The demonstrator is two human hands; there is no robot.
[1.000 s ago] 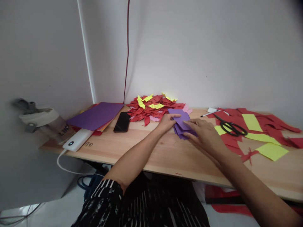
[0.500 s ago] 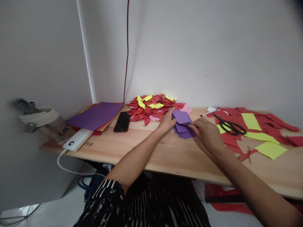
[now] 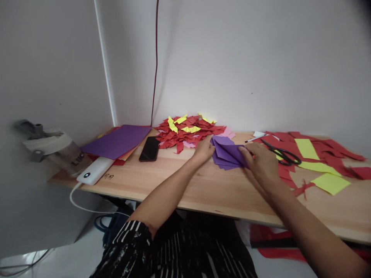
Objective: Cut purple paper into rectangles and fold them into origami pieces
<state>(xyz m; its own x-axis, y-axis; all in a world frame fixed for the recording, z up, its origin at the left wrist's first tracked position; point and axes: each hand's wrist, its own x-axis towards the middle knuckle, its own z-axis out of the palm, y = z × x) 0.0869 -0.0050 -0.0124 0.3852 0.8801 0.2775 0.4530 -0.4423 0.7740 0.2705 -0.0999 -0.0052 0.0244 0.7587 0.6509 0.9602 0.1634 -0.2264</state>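
Several purple paper pieces (image 3: 226, 159) lie stacked on the table between my two hands. My left hand (image 3: 203, 150) grips the stack's left edge, its thumb over the top. My right hand (image 3: 262, 160) pinches the right end of an upper purple sheet, which is raised and bent away from the sheets under it. Part of the stack is hidden by my right fingers. Black-handled scissors (image 3: 285, 157) lie just right of that hand, and a thin pen (image 3: 256, 138) lies behind it.
A heap of folded red, yellow and pink paper (image 3: 188, 131) rests against the wall. Red strips (image 3: 333, 150) and yellow pieces (image 3: 330, 183) spread over the right side. On the left are a phone (image 3: 149, 149), larger purple sheets (image 3: 118, 141), a white power bank (image 3: 95, 172) and a bottle (image 3: 58, 150).
My right hand has moved a little right and pulled up the end of an upper purple sheet, opening a gap in the stack. My left hand stays almost in place.
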